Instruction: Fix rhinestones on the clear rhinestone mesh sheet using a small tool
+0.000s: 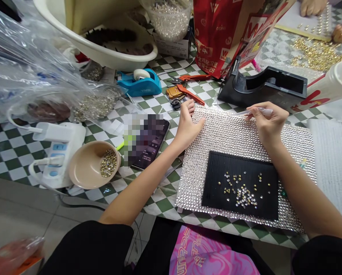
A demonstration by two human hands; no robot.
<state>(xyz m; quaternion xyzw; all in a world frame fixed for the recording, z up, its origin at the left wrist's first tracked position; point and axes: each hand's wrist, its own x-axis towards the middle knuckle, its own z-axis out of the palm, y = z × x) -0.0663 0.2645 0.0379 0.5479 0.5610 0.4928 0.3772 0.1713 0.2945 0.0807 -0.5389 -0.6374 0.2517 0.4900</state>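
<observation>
Sparkly sheet [234, 137] covered in rows of tiny shiny stones lies flat on the green and white checked table [10, 152], right in front of the person. The left hand [186, 124] rests on the sheet's top left corner, fingers curled and pressing down on it. The right hand [268, 122] is at the sheet's top edge and pinches a thin white pen tool [257, 111], with the tip pointing left at the stones. The two hands are well apart.

On the near part of the sheet sits a black tray [239, 185] with ridges, and small gold and silver stones [242, 191] are spread on it.

Just left of the sheet lies a phone [149, 141]. Further left is a tan bowl [87, 166] with a small heap of stones inside, and beside it a white power strip [58, 152]. Behind the sheet are orange-handled pliers [189, 86], a blue tape holder [139, 84] and a black tape holder [265, 88]. A big white basin [102, 53] and clear plastic bags [30, 65] fill the far left. A red bag [222, 30] stands at the back.

At the far right corner, another person's hands [312, 7] work near a pile of gold stones [316, 53].
</observation>
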